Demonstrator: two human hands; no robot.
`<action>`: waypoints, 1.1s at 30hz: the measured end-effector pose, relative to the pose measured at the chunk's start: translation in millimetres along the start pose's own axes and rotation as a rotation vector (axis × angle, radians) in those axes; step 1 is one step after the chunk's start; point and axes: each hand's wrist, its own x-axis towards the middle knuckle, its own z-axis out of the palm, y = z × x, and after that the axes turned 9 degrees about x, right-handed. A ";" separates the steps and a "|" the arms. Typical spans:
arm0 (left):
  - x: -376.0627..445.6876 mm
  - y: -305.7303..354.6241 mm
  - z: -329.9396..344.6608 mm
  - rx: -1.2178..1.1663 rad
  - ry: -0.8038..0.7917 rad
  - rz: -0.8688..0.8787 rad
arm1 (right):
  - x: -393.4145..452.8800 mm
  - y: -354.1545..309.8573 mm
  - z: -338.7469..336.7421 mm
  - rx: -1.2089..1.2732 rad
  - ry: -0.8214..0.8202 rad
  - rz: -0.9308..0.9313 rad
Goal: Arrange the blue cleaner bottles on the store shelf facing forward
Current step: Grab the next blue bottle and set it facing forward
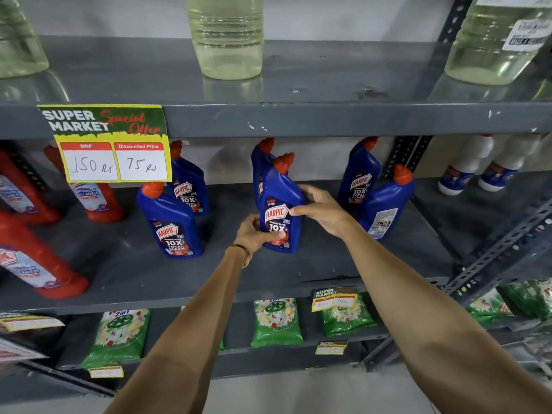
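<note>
Several blue cleaner bottles with red caps stand on the grey middle shelf (125,270). Both hands grip the middle front bottle (279,189), whose label faces me: my left hand (257,233) holds its lower left and my right hand (321,210) its right side. Another blue bottle (260,158) stands right behind it. At the left, the front bottle (171,222) and the one behind it (188,186) show their labels. On the right, the rear bottle (360,174) faces forward, while the front bottle (386,204) shows its back label.
Red cleaner bottles (35,258) fill the shelf's left end. White bottles (466,165) stand on the neighbouring rack at right. Clear jugs of pale liquid (227,34) sit on the shelf above, with a price sign (107,141) hanging from its edge. Green packets (276,322) lie below.
</note>
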 end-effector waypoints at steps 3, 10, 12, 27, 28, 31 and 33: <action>0.1 -0.5 3.8 0.181 0.138 0.036 | 1.5 2.2 -0.1 -0.072 -0.010 0.016; 0.8 -1.8 6.1 0.301 0.203 0.020 | 8.2 6.7 7.2 -0.164 -0.032 0.023; -0.1 -1.0 6.0 0.317 0.204 0.021 | 10.0 5.3 8.0 -0.181 -0.047 0.029; -10.4 -10.2 7.4 0.375 0.223 -0.083 | -2.9 17.5 9.3 -0.196 0.159 0.063; -13.8 -11.9 8.7 0.368 0.227 -0.090 | -7.1 21.4 8.5 -0.192 0.199 0.073; -24.7 -16.2 16.5 0.316 0.240 -0.113 | -19.8 34.7 3.9 -0.156 0.326 0.100; -32.2 -19.8 26.0 0.284 0.235 -0.135 | -31.0 44.7 -2.5 -0.145 0.405 0.107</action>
